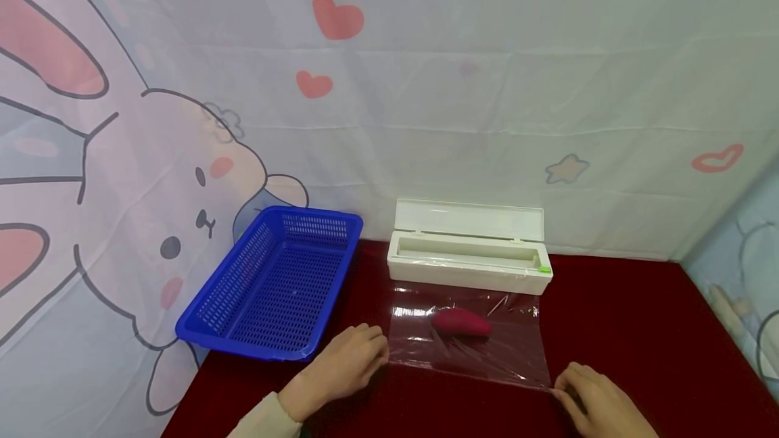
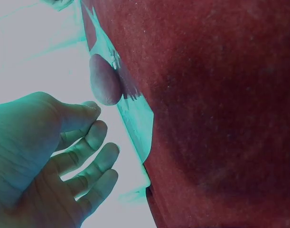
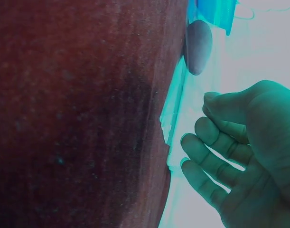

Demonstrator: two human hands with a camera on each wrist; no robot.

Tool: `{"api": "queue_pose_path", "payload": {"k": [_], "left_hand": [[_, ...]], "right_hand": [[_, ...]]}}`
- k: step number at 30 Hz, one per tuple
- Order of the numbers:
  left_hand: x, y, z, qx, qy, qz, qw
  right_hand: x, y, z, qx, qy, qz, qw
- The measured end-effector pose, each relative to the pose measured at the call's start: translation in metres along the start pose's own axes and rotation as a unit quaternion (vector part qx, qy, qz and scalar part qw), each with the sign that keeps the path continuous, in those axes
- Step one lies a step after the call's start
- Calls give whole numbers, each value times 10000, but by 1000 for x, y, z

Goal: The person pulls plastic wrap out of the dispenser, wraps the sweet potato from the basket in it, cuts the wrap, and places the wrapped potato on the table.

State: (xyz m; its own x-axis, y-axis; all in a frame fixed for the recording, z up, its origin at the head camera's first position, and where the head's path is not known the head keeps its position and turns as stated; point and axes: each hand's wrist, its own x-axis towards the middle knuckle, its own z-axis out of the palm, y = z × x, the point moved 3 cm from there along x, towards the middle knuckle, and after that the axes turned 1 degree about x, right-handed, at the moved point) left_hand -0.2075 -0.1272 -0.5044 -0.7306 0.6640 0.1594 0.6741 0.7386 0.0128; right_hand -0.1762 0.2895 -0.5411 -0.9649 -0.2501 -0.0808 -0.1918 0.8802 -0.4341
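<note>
Clear plastic wrap [image 1: 499, 359] stretches toward me from a long white wrap dispenser [image 1: 468, 277], its lid [image 1: 468, 220] tipped back. A reddish-purple sweet potato [image 1: 460, 322] lies within the wrap's area, nearer the dispenser. In the head view my left hand [image 1: 349, 360] pinches the wrap's near left corner. The right hand [image 1: 593, 401] pinches the near right corner, where the film draws to a point at the fingertips. Both wrist views show thumb and index finger together, the other fingers loosely bent, in the left hand [image 2: 64, 152] and the right hand [image 3: 244, 147] alike.
A blue perforated plastic basket [image 1: 331, 289] stands to the left, close beside my left forearm. A small green slider [image 1: 544, 269] sits at the dispenser's right end. Dark red cloth [image 1: 633, 316] covers the table, and a printed curtain [image 1: 438, 120] hangs behind it.
</note>
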Motion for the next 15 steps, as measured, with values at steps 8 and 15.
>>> {"api": "queue_pose_path", "payload": {"k": [8, 15], "left_hand": [[4, -1, -8, 186, 237, 129, 9995], [8, -2, -13, 442, 447, 136, 9979]], "right_hand": [[0, -2, -8, -240, 177, -477, 9984], [-1, -5, -15, -523, 508, -651, 9952]]}}
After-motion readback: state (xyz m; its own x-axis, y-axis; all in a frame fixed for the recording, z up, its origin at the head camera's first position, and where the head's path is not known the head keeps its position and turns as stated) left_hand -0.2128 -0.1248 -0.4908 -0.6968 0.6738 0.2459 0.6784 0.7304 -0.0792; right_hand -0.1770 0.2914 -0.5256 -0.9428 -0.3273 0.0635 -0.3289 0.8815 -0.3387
